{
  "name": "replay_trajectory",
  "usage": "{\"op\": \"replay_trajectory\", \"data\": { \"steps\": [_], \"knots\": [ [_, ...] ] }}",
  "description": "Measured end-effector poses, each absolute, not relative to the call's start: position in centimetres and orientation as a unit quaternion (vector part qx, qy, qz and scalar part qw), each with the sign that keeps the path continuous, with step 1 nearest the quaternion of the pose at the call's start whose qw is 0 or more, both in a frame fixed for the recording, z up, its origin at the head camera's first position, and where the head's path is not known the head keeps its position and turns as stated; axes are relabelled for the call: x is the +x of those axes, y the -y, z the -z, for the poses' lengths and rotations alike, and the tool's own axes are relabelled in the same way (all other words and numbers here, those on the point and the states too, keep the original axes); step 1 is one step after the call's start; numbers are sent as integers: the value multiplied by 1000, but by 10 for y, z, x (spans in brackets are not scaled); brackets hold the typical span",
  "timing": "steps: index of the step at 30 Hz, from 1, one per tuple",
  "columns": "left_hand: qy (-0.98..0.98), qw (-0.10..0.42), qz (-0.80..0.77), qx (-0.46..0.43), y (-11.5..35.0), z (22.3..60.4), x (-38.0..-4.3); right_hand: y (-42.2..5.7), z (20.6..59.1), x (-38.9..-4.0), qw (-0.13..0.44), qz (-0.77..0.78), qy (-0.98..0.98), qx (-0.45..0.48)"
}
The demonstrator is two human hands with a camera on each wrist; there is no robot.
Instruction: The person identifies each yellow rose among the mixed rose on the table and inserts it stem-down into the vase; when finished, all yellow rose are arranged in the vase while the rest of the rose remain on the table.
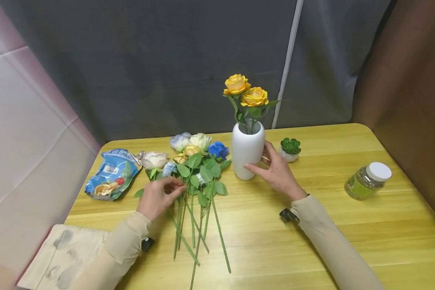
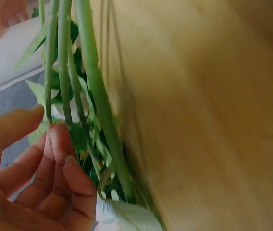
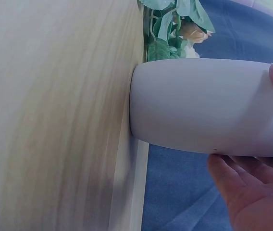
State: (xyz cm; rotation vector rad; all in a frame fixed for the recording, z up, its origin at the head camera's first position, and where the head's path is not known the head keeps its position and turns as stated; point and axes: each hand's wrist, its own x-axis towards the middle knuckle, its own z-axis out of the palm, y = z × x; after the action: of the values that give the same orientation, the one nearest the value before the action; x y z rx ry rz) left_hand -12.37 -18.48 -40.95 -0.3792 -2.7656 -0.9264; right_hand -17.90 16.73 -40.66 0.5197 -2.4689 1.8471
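Observation:
A white vase stands upright on the table, with two yellow roses in its mouth. My right hand holds its right side, thumb in front and fingers behind; the right wrist view shows this grip on the vase. Left of it lies a heap of artificial flowers in white, blue and pale yellow, stems toward me. Over those stems, my left hand has thumb and forefinger curled at one green stem. Up close, the fingertips meet around that stem, while other stems pass beside them.
A blue printed bag lies at the left, near a beige cloth item. Behind my right hand sits a small potted succulent. Farther right is a clear jar with a white lid. A dark curtain hangs behind the table.

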Motion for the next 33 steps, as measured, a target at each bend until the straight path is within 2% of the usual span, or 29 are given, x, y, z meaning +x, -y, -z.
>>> {"op": "replay_trajectory", "data": {
  "steps": [8,16,33],
  "knots": [
    [944,97,296,-109,175,413,-123,-168,408,-180,9,-591,789,167],
    [939,57,334,-60,177,407,-120,-167,408,-180,12,-589,790,169],
    [923,93,373,-35,180,398,-123,-166,409,-179,12,-586,793,165]
  ]
}}
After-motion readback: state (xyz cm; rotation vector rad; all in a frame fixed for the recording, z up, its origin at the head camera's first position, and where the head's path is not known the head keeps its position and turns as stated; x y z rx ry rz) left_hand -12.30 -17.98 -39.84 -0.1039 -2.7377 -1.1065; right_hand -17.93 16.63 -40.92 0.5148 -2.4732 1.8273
